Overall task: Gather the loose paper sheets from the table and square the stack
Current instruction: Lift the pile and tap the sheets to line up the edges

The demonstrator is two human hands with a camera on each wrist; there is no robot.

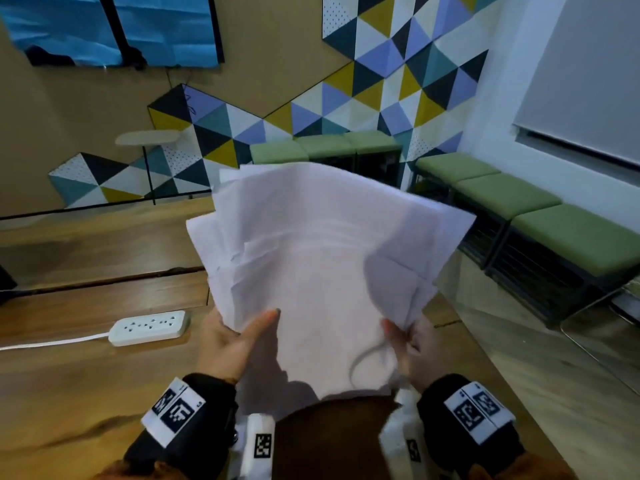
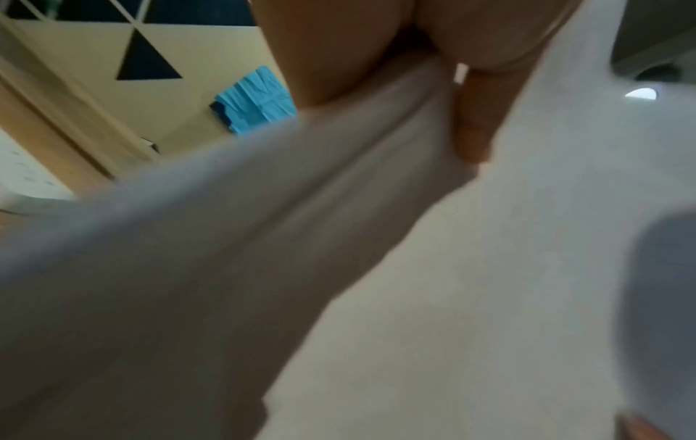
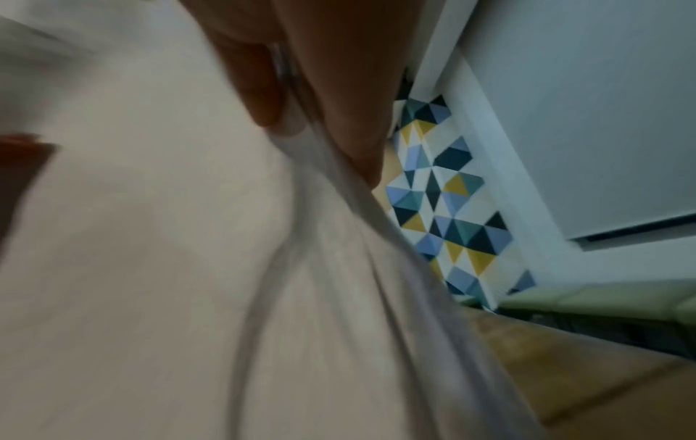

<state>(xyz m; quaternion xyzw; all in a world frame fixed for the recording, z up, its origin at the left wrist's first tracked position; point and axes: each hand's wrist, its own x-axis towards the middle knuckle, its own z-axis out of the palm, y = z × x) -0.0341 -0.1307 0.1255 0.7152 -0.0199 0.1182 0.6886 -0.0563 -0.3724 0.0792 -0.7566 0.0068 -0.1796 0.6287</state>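
Observation:
A loose, uneven bundle of white paper sheets (image 1: 322,258) is held up in front of me above the wooden table (image 1: 86,375), its far edges fanned out and crumpled. My left hand (image 1: 239,337) grips the bundle's lower left side, thumb lying on top of the sheets. My right hand (image 1: 405,341) pinches the lower right side, where the paper bunches and folds. In the left wrist view the paper sheets (image 2: 471,282) fill the picture with the thumb pressed on them. The right wrist view shows fingers (image 3: 263,89) pinching the paper sheets (image 3: 150,238).
A white power strip (image 1: 149,328) with its cable lies on the table to the left of my hands. Green cushioned benches (image 1: 540,220) line the wall at the right. A small round side table (image 1: 147,137) stands beyond the table's far edge.

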